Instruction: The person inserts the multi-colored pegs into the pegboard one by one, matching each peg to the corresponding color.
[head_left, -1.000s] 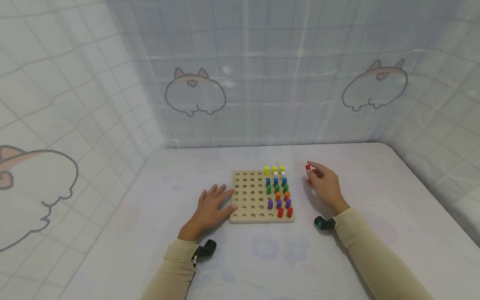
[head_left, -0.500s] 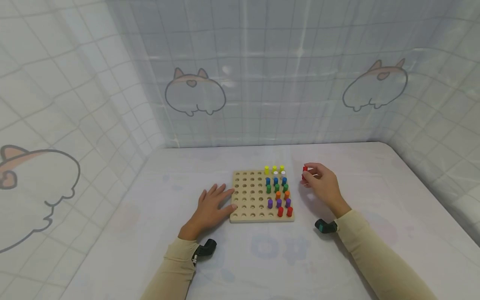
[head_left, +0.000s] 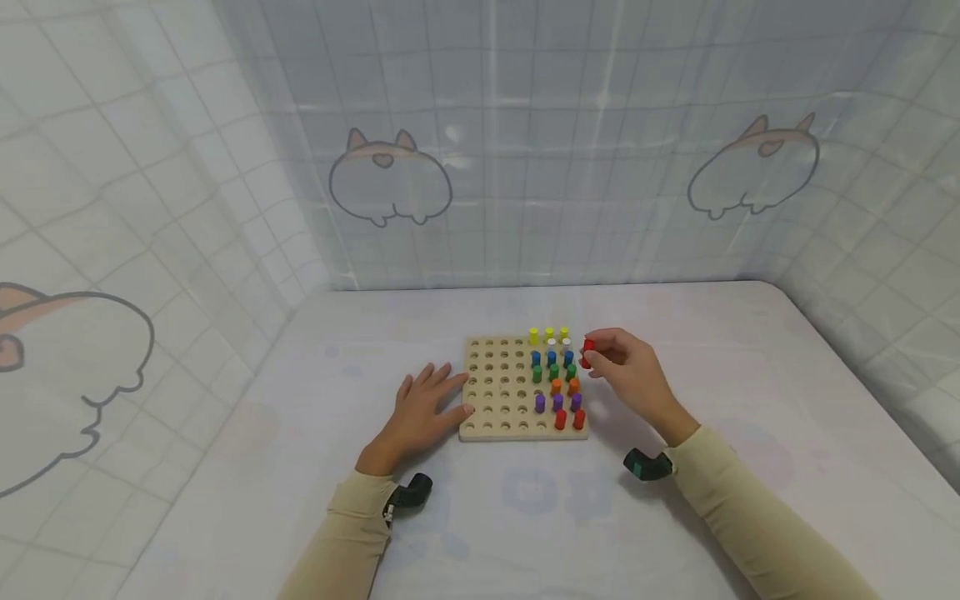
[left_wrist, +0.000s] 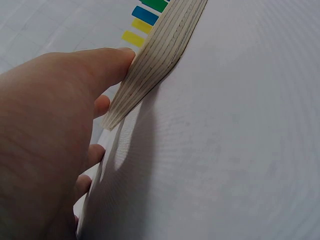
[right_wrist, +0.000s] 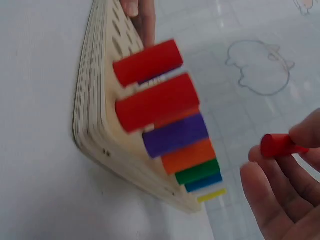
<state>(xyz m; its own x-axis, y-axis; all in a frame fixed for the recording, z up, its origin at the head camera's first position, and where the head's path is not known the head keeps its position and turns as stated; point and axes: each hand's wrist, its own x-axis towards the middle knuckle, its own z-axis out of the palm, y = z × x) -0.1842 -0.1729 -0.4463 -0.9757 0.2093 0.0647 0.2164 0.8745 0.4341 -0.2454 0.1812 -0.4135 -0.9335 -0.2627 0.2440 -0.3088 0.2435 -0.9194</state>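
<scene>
My right hand (head_left: 637, 377) pinches a red peg (head_left: 587, 353) between thumb and fingertips, just off the right edge of a wooden pegboard (head_left: 495, 435). In the right wrist view the held red peg (right_wrist: 278, 145) is tilted and stays apart from the board. Spread over the board's left edge, my left hand (head_left: 422, 417) touches it with straight fingers; the left wrist view has the thumb (left_wrist: 107, 65) against the plywood side. Standing pegs fill the board's right part in coloured rows: yellow, white, blue, green, orange, purple (head_left: 558, 403) and red (head_left: 560, 419).
Rows of bare holes (head_left: 505, 380) take up the board's left part. A pale patterned cloth (head_left: 525, 517) covers the table. Behind and at the sides hang grid-patterned curtains (head_left: 525, 200) with animal drawings. Each wrist wears a black camera mount (head_left: 648, 464).
My right hand has moved left toward the board with the red peg, which now stands more upright in its fingers. The left hand has stayed at the board's edge.
</scene>
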